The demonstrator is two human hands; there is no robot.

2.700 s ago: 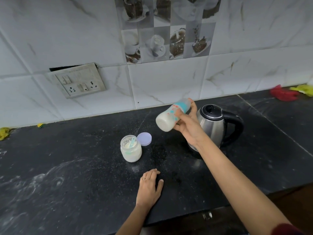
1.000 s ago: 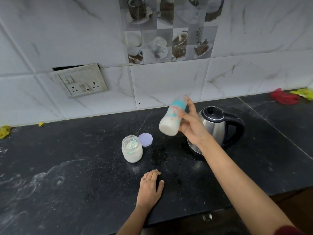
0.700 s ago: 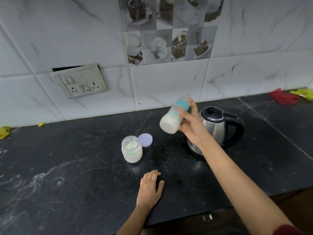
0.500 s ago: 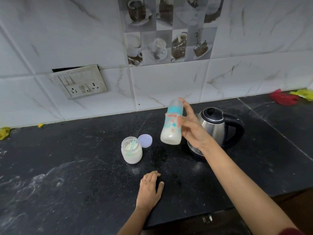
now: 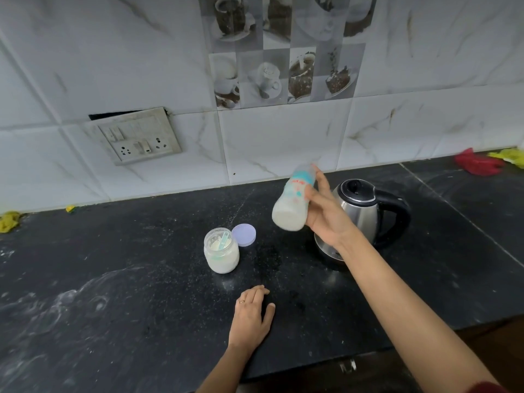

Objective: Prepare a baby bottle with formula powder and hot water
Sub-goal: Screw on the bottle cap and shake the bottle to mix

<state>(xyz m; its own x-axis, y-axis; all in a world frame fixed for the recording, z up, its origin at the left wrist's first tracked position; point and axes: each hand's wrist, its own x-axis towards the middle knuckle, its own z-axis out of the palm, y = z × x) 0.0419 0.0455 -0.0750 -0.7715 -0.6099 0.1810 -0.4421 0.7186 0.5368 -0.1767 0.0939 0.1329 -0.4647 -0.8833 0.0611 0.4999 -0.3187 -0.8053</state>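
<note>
Black stone counter [image 5: 113, 307] ran the full width, dusted with pale powder smears toward the left. White marble-look wall tiles [image 5: 283, 137] behind it, with a switch/socket plate [image 5: 136, 136] hanging slightly crooked. Steel kettle [image 5: 365, 214] with black lid and handle sat on its base at right of centre, handle pointing right. Right hand [image 5: 326, 214] was up in the air in front of the kettle, closed around the baby bottle [image 5: 293, 199]; bottle was tilted, base toward the camera and down-left, top end up-right, milky white liquid inside, clear of the counter. Left hand [image 5: 251, 316] lay palm-down and flat on the counter near the front edge, fingers loosely together, holding nothing, ring on one finger. Open formula jar [image 5: 221, 253] stood upright left of the bottle, powder inside with a small teal scoop [image 5: 224, 241] in it. Its lilac lid [image 5: 243, 234] lay flat touching the jar's back-right side. Red cloth [image 5: 479, 164] and yellow cloth [image 5: 510, 157] at far right, yellow scraps [image 5: 10, 221] at far left against the wall
</note>
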